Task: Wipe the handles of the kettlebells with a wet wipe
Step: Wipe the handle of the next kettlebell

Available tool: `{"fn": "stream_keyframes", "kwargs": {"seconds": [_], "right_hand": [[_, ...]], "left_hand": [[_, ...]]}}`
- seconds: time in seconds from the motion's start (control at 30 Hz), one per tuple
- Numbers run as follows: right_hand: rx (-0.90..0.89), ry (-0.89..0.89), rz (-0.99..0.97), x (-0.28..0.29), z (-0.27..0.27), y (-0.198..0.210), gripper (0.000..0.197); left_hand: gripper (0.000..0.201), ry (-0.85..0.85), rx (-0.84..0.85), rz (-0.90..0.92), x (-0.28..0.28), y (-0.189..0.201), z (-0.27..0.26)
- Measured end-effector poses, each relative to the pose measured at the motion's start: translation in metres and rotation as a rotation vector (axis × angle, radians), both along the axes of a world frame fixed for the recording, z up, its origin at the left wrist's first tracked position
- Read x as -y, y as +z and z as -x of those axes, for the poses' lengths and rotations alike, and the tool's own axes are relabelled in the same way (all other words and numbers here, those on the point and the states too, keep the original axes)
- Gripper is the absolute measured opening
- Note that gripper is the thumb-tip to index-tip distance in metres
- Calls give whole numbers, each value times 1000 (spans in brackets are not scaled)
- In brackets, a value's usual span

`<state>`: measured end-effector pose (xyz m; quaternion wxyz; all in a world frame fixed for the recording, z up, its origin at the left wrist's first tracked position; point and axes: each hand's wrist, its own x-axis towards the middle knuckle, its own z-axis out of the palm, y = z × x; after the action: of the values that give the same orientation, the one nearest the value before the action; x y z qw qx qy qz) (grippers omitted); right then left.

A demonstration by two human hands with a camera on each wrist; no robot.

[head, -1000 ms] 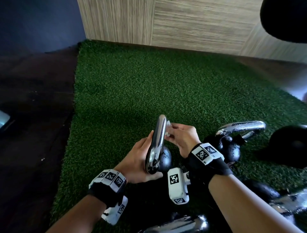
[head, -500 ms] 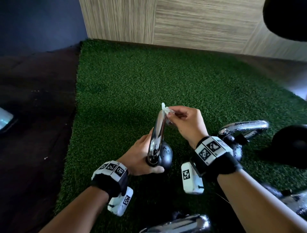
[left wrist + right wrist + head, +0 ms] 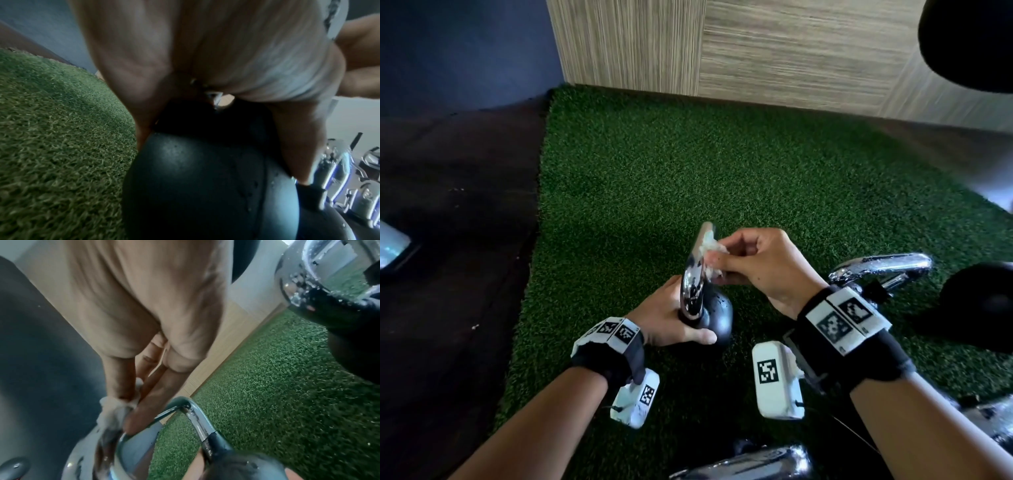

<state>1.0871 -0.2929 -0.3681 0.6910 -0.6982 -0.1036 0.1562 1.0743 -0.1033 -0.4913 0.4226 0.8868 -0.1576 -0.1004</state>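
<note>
Head view, middle of the frame: our left hand (image 3: pixel 671 322) wraps round the black kettlebell (image 3: pixel 717 317) low down. Our right hand (image 3: pixel 760 267) pinches the wet wipe (image 3: pixel 710 255) against the shiny handle (image 3: pixel 697 270). Half a second ago the wipe sat at the handle's top; now it is lower, on the side.

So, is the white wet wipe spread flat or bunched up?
Bunched up. The white wet wipe is a crumpled wad pinched in the right hand against the chrome kettlebell handle; no flat sheet shows.
</note>
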Motion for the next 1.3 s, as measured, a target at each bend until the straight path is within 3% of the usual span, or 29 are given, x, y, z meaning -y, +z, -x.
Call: {"fn": "stream_keyframes", "kwargs": {"seconds": [0.13,0.3,0.43,0.63,0.7,0.8,0.87,0.93,1.13,1.2,1.3], "right_hand": [[-106,139,31,5,7,-8,25],[-81,165,62,5,6,-20,23],[6,194,273,7,11,-38,32],[223,183,514,11,11,-40,25],[186,265,534,10,9,-35,22],[148,419,644,9,7,-30,19],[134,432,612,9,8,-29,19],[89,419,497,9,12,-29,21],[76,549,589,2,13,-35,31],[37,551,505,2,13,-35,21],[-103,573,286,6,15,-36,23]], "left_hand": [[99,-54,-22,92,-1,1,-2],[92,-65,-5,121,-2,2,0],[48,-73,-28,61,-1,7,3],[71,-91,-36,84,2,11,6],[79,-122,-18,101,2,11,7],[69,-136,30,82,2,11,10],[57,-154,60,85,2,12,14],[58,-150,80,50,1,10,17],[102,-72,118,58,2,7,26],[107,-107,118,60,3,8,26],[113,-141,151,71,2,5,26]]}}
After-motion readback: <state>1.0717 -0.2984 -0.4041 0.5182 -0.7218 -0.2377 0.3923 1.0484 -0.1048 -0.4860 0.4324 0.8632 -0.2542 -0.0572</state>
